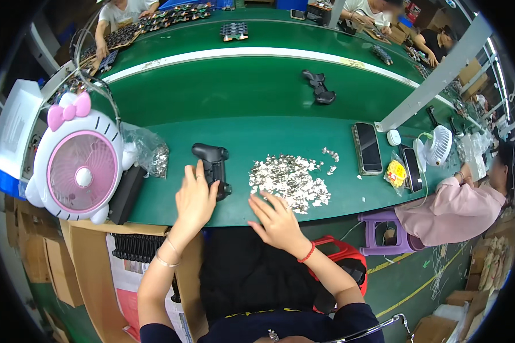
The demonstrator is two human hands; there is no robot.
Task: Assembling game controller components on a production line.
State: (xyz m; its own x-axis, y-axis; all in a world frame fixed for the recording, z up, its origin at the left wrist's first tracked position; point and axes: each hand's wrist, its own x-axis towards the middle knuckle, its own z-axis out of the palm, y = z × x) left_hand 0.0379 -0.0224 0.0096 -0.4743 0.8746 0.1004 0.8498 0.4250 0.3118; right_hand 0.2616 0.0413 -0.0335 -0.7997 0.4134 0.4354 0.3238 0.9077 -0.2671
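A black game controller lies on the green bench, left of the middle. My left hand is at its near left side, with fingertips and thumb closed against the controller. To the right is a loose pile of small silvery metal pieces. My right hand reaches the pile's near left edge. Its fingers are spread and I see nothing held in them; whether the fingertips touch any pieces is unclear.
A pink and white fan and a plastic bag of metal pieces stand left. Phones and a small white fan are right. Another controller lies farther back. A co-worker in pink sits at right.
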